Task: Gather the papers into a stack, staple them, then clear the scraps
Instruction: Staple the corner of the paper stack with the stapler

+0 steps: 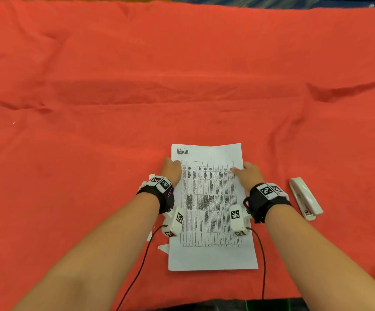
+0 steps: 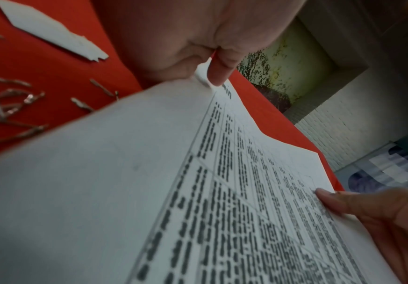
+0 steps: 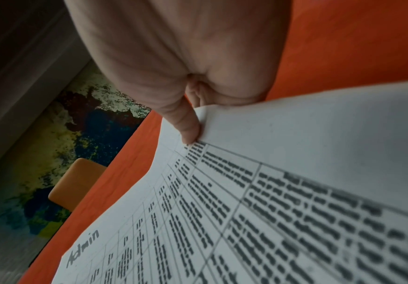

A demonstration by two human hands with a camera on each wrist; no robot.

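A stack of white papers [image 1: 209,207] with a printed table and the handwritten word "Admin" lies on the red cloth [image 1: 114,108]. My left hand [image 1: 171,168] grips its left edge, thumb on top [image 2: 218,76]. My right hand [image 1: 248,171] grips the right edge, thumb [image 3: 188,126] pressed on the top sheet [image 3: 295,192]. A white stapler [image 1: 305,198] lies on the cloth just right of my right wrist. White paper scraps [image 1: 163,248] lie beside the stack's left edge, one near my left wrist [image 2: 52,32].
Several loose bent staples [image 2: 11,107] lie on the cloth left of the stack. The cloth is wrinkled at far right. Beyond the table's far edge are a patterned floor [image 3: 64,153] and an orange seat [image 3: 76,182].
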